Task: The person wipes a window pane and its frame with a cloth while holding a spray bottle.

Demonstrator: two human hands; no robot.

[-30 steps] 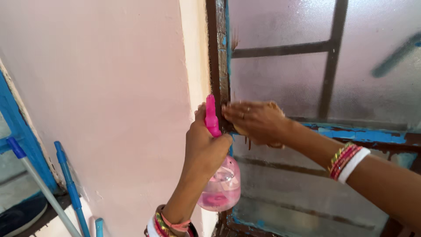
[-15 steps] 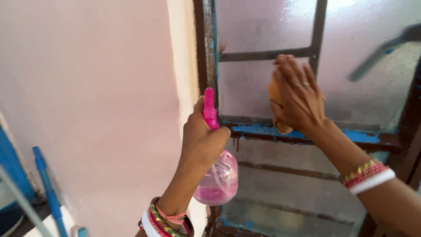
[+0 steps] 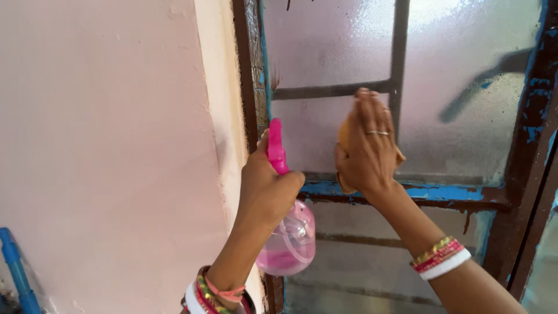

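At window, head view | left hand point(image 3: 268, 189), fingers clamped on pink spray bottle point(image 3: 288, 235) with pink liquid | right hand point(image 3: 367, 148), fingers flat, together, presses tan cloth point(image 3: 344, 139) to frosted glass pane point(image 3: 331, 52) | peeling blue-brown frame point(image 3: 442, 195), pink wall point(image 3: 104, 145)

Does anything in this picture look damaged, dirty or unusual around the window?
Yes. The window frame is worn: its blue paint is chipped and brown shows through, with a drip mark below the crossbar. A dark smear crosses the frosted glass at upper right. The right hand presses a cloth on the glass; the left hand holds a pink spray bottle.
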